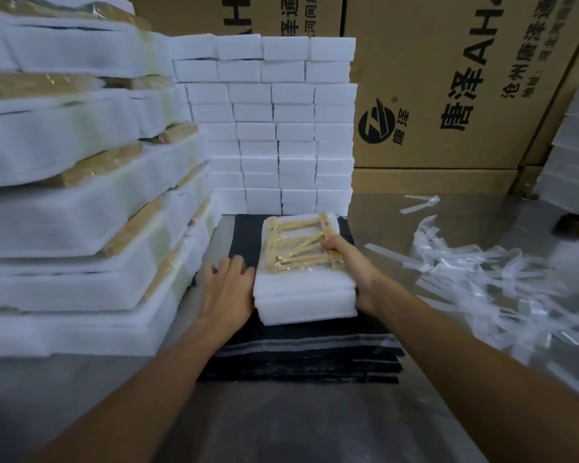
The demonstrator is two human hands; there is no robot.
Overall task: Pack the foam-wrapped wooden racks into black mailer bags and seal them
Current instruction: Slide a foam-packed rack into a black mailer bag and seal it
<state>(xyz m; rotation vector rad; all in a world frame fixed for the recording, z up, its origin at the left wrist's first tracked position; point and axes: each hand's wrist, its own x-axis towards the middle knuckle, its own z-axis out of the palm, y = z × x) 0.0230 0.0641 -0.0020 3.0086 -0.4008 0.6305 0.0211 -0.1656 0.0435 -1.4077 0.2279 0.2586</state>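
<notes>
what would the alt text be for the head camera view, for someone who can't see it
A person's right hand grips a wooden rack lying on white foam atop a stack of black mailer bags, while the left hand rests against the foam's left edge. Foam-wrapped stacks stand left, cardboard boxes behind, clear strips right.

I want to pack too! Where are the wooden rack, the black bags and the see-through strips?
light wooden rack (301, 243): head view, on its middle rungs.
stack of black mailer bags (301, 359): head view, near front edge.
pile of clear plastic strips (475, 279): head view, pile's middle.
</notes>
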